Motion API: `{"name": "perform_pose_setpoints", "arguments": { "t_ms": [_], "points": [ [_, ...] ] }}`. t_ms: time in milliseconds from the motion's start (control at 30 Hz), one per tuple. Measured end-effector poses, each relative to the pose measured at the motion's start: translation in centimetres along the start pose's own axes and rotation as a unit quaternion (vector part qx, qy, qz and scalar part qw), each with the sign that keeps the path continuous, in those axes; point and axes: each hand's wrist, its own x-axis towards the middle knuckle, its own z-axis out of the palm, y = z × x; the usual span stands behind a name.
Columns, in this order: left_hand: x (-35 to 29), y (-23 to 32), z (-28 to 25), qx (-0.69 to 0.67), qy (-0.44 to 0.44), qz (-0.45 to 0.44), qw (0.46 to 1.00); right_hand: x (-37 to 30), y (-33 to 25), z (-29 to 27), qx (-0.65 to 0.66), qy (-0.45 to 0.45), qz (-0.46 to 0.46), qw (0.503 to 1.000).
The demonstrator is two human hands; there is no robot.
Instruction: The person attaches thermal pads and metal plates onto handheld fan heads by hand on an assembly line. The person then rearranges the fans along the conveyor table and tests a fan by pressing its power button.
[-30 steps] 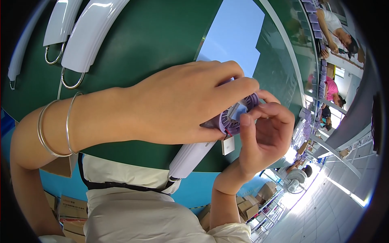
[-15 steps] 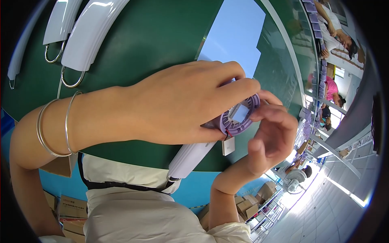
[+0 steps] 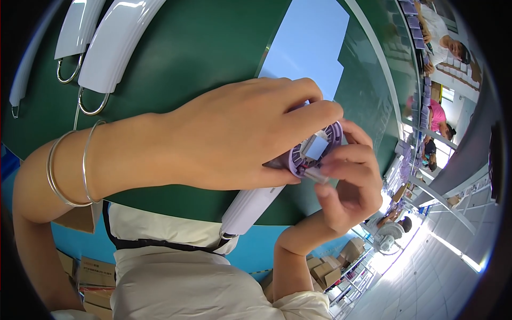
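My left hand (image 3: pixel 240 133) reaches across from the left and is closed around a lilac round housing (image 3: pixel 338 133). The housing's open, ribbed end faces my right hand, and a small pale rectangular piece (image 3: pixel 317 148) shows inside it. A small flat silvery part (image 3: pixel 316 174) is at the lower rim. My right hand (image 3: pixel 352 178) has its thumb and fingers closed on this part. Below my left hand a lilac-white ribbed handle-like piece (image 3: pixel 253 209) with a metal loop shows; whether it joins the housing is hidden.
Long glossy white pieces with metal loops (image 3: pixel 120 48) lie at the far left of the green table (image 3: pixel 197 48). A pale blue sheet (image 3: pixel 309 42) lies beyond my hands. Cardboard boxes (image 3: pixel 96 272) stand below the table. Co-workers (image 3: pixel 438 114) and a fan (image 3: pixel 391 234) are at the right.
My right hand has moved left toward the housing and its fingers have closed on the flat part, which hung from the rim before and is now tilted up. My left hand stays almost still.
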Motion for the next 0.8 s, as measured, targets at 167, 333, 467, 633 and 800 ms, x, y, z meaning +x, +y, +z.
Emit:
{"name": "perform_pose_setpoints", "arguments": {
  "t_ms": [167, 333, 467, 633, 800],
  "points": [
    [0.0, 0.0, 0.1, -0.005, 0.001, -0.001, 1.000, -0.3, 0.5, 0.8, -0.057, 0.066, -0.025, 0.996],
    [-0.1, 0.0, 0.0, -0.001, -0.001, -0.004, 1.000, 0.0, 0.2, 1.4, -0.109, 0.064, -0.048, 0.991],
    [0.0, 0.0, 0.0, -0.007, -0.006, -0.009, 1.000, 0.2, -0.1, 1.3, -0.135, 0.052, -0.045, 0.988],
    [0.0, 0.0, 0.0, -0.008, -0.009, -0.013, 1.000, 0.0, 0.3, 1.4, -0.133, 0.061, -0.046, 0.988],
    [0.0, 0.0, 0.0, -0.007, -0.012, -0.013, 1.000, -0.2, 0.5, 1.6, -0.149, 0.066, -0.063, 0.985]
  ]
}}
